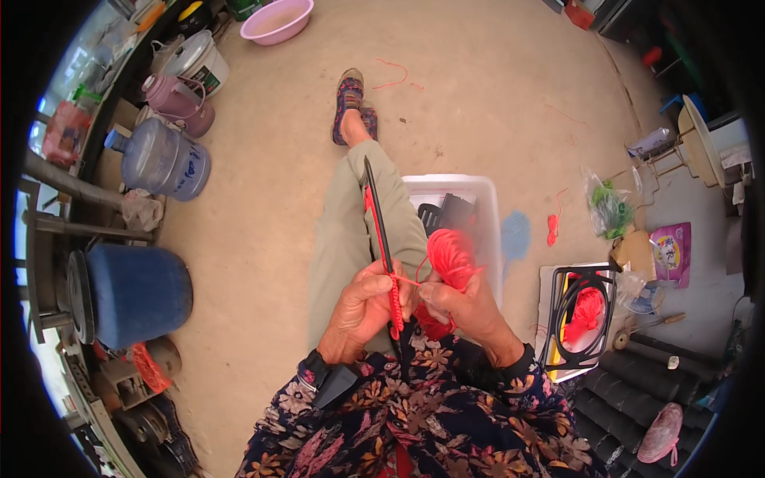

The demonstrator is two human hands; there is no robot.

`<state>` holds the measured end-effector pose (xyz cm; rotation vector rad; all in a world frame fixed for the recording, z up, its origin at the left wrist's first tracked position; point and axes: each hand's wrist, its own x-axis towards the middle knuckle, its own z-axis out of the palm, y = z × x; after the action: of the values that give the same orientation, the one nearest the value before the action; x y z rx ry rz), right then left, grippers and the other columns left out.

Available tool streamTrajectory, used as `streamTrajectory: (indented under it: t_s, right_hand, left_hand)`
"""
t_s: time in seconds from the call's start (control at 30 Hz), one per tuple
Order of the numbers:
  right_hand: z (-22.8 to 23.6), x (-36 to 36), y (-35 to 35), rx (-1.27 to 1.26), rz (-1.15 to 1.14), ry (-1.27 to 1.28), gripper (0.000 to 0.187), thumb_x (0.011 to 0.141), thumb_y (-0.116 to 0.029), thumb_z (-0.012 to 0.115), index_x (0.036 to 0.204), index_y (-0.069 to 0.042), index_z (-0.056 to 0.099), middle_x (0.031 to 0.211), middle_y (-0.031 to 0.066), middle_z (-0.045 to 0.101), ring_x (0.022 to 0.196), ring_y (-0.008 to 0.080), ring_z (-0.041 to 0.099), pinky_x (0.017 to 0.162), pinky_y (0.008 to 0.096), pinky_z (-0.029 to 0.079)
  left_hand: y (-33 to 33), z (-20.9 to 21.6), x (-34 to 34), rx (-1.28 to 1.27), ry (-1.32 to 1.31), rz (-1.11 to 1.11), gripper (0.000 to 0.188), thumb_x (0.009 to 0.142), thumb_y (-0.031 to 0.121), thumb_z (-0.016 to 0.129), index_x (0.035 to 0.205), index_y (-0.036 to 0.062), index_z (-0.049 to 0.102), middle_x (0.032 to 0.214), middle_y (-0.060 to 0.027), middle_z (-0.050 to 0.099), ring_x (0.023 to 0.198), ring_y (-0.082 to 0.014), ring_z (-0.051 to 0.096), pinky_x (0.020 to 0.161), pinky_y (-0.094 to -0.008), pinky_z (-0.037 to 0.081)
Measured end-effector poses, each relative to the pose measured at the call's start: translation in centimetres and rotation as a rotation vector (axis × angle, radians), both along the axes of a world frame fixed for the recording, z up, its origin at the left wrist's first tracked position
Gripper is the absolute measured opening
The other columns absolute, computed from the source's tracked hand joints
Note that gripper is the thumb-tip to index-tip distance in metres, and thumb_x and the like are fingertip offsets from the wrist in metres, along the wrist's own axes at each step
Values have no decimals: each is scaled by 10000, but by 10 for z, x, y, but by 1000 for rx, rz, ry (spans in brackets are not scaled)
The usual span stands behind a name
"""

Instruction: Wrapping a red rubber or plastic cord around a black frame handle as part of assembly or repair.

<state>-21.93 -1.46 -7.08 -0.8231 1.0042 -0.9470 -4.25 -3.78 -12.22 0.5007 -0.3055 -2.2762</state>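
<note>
The left hand (362, 307) is closed around a long black rod (378, 215), with the fingers curled over the lower section where red cord windings (395, 307) are wrapped onto it. The rod rises from the hand, tilted slightly to the left, and its upper end lies over the person's leg in beige trousers (351, 231). A short red strand also clings to the rod near its upper part.

The right hand (466, 307) is closed as well. It holds a ball of red cord (451, 256) against its fingers, and 1 taut red strand runs from the fingertips across to the windings on the rod. The 2 hands sit just beside each other, above the lap.

Behind the hands, a white plastic bin (486, 207) stands on the bare floor and contains dark objects. A blue fly swatter (515, 233) lies just beside the bin on its right. Farther right, a black frame (582, 315) rests on a flat board with a red mesh bundle (586, 311) inside it.

To the left, a blue barrel (135, 293) lies on its side, well apart from a clear water jug (163, 162). A pink basin (277, 19) sits at the far end of the floor.
</note>
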Motion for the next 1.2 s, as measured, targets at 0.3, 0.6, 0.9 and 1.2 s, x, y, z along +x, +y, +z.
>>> streamTrajectory:
  t_s: [0.3, 0.6, 0.9, 1.2]
  right_hand:
    - [-2, 12, 0, -180, 26, 11, 157, 825, -161, 641, 894, -20, 639, 673, -22, 573, 549, 30, 467, 487, 217, 370]
    - [-3, -14, -16, 55, 26, 129, 287, 824, -201, 680, 1040, -24, 614, 748, -40, 554, 561, 19, 453, 482, 181, 352]
    - [40, -16, -78, -740, -183, 722, 591, 747, -173, 706, 1274, -34, 477, 883, 154, 669, 662, 263, 654, 600, 374, 490]
    - [70, 34, -86, -1016, 56, 889, 793, 707, -116, 672, 1400, -64, 291, 832, 246, 616, 649, 380, 609, 591, 447, 473]
  left_hand:
    - [1, 8, -5, 31, -152, 82, 281, 782, 192, 622, 938, -4, 495, 729, -114, 576, 661, -222, 583, 642, -336, 503]
    - [7, 7, 9, 35, -52, 103, 401, 838, 181, 588, 1171, -21, 494, 1040, -162, 597, 996, -278, 564, 926, -416, 428]
    - [-29, 50, 49, -242, -360, 314, 420, 833, 130, 618, 1207, -25, 505, 1085, -139, 604, 1003, -244, 568, 873, -357, 459]
    - [-42, 110, -2, -490, -507, 301, 380, 797, 136, 714, 1138, 25, 589, 1157, -71, 574, 1039, -157, 544, 931, -321, 420]
